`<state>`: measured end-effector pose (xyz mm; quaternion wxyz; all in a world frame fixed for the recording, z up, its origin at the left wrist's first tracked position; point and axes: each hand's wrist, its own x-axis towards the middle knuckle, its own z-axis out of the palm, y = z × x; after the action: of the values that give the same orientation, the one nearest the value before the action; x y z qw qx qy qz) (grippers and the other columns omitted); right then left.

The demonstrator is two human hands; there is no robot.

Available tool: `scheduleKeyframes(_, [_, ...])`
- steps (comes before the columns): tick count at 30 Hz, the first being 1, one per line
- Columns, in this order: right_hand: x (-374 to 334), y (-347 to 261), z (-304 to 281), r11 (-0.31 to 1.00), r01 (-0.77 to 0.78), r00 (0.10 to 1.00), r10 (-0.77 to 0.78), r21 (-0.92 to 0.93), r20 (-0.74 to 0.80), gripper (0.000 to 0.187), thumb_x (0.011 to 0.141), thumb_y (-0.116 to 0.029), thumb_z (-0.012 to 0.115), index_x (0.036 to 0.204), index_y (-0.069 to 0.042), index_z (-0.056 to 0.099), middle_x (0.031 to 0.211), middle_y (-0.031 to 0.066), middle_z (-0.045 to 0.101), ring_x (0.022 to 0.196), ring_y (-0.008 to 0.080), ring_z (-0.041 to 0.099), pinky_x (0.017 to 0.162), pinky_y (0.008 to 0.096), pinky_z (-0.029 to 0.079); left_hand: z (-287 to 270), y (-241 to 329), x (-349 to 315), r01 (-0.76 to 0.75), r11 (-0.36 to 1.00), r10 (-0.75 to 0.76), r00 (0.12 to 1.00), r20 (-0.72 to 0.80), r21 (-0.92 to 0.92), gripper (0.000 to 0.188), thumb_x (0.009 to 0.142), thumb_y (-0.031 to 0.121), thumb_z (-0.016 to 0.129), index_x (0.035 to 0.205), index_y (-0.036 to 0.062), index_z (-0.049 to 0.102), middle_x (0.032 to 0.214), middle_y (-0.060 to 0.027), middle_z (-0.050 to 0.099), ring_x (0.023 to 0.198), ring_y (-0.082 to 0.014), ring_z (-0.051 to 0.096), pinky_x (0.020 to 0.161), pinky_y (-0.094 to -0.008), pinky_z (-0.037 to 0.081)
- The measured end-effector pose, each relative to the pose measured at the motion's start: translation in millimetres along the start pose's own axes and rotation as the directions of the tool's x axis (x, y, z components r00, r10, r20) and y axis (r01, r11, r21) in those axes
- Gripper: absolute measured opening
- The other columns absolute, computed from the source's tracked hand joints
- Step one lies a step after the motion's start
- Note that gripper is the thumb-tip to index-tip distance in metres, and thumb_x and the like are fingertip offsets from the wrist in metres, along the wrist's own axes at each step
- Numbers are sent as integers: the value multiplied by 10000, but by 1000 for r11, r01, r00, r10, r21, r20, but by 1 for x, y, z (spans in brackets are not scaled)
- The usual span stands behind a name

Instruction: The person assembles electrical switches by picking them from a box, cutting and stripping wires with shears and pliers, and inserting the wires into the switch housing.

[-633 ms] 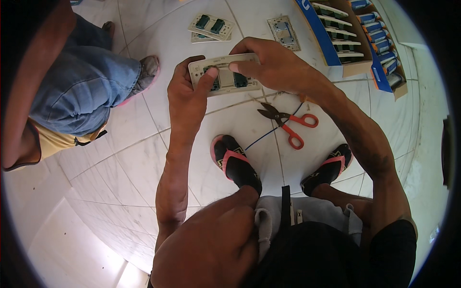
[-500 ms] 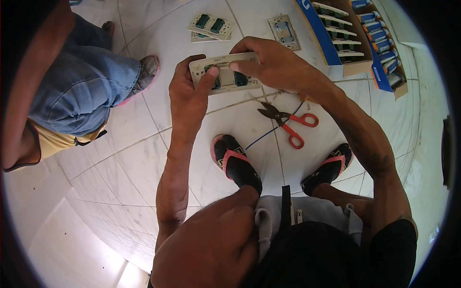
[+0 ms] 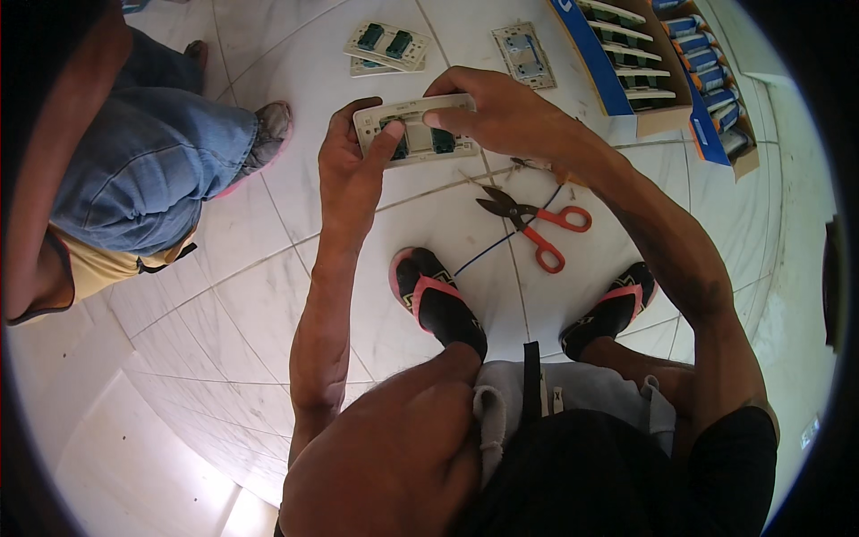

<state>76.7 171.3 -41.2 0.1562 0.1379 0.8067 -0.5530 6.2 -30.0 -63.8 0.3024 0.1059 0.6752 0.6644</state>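
A white electrical wall plate (image 3: pixel 417 139), its back side up with two dark green modules fitted in it, is held between my two hands above the floor. My left hand (image 3: pixel 347 174) grips its left end, the thumb pressing by the left module. My right hand (image 3: pixel 506 112) holds the right end, with the thumb on the upper edge near the right module and the fingers behind the plate, partly hidden. Below it on the floor lie metal snips (image 3: pixel 535 225) with red handles, their blades parted, across a thin blue wire (image 3: pixel 488 253).
Two similar plates (image 3: pixel 388 45) lie stacked on the tiles beyond my hands, with a mounting frame (image 3: pixel 524 55) to their right. At the far right stand a carton of upright plates (image 3: pixel 637 55) and a box of small blue-orange packs (image 3: pixel 711 80). Another person in jeans (image 3: pixel 152 166) is at the left.
Both hands keep hold of the plate, and the right thumb has shifted slightly left along its edge. The view has moved a little; the things on the floor lie as before.
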Motion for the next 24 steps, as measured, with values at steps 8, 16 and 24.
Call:
scheduleKeyframes(8, [2,2,0,1000,-20,999,20,3,40,409,933,-330,656,1221,-42,621,978,140,681,868,214,636,757,346,491,-1,-5,1,-6,998,6,1000,0,64,488,928,153,698,1302,-67,477,1080,-132,658,959,-141,633,846,-275,527])
scheduleKeyframes(16, [5,8,-1,1000,9,995,-9,0,103,398,960,-303,632,1261,-44,610,989,116,695,853,177,624,735,317,491,-5,-6,2,-32,997,31,999,21,68,523,922,159,702,1328,-68,463,1082,-144,653,965,-154,635,845,-287,540])
scheduleKeyframes(24, [7,18,2,997,76,994,-77,18,76,390,967,-288,620,1265,-37,601,951,116,688,788,176,606,707,328,493,-6,-6,2,-29,998,27,999,42,63,530,927,168,699,1340,-62,459,1082,-130,649,980,-149,625,866,-290,529])
